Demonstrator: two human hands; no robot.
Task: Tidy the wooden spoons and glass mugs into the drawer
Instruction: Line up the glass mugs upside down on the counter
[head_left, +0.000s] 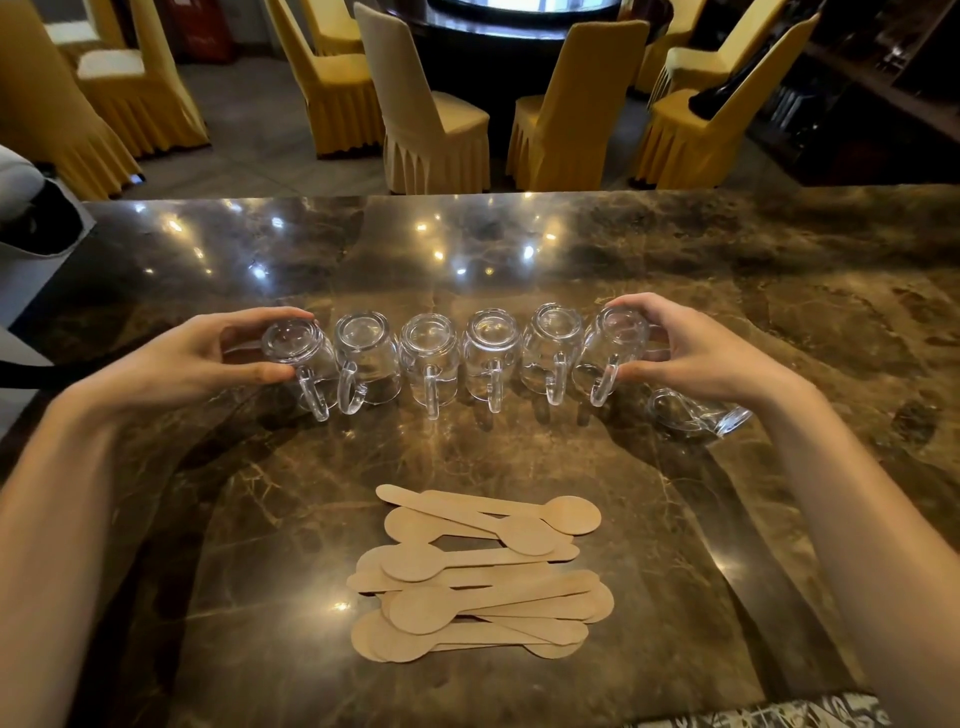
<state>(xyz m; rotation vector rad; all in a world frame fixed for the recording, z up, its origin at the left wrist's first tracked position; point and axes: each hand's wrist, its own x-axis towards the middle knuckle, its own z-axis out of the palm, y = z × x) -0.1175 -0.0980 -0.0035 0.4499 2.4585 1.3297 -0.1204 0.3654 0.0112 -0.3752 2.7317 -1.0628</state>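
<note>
Both hands are out over the dark marble bench (519, 244), one at each end of the row of glass mugs (428, 353). Six mugs in that line, all upside down, bases up, handles pointing back toward the person, packed close side by side.

The left hand (208, 358) is wrapped round the leftmost mug (296, 345): fingers curled over the far side, thumb pressed on the near side just above the handle. Over on the other end, the right hand (696, 353) grips the rightmost mug (615, 338), fingers hooked over its far side and thumb against the near wall beside the handle. That mug leans, its base tipped in toward its neighbour. The four mugs between them stand on the bench with no hand on them.

One more: a seventh mug (696, 413) lies on its side on the bench, just beneath the right wrist and a little nearer than the row.

Closer to the person, mid-bench and well apart from the glass, sits the heap of wooden spoons (478, 571). They are flat, pale, stacked crosswise, some bowls pointing left, some right.

Beyond the bench stand chairs in yellow skirted covers (431, 124) around a dark round table (519, 36).
</note>
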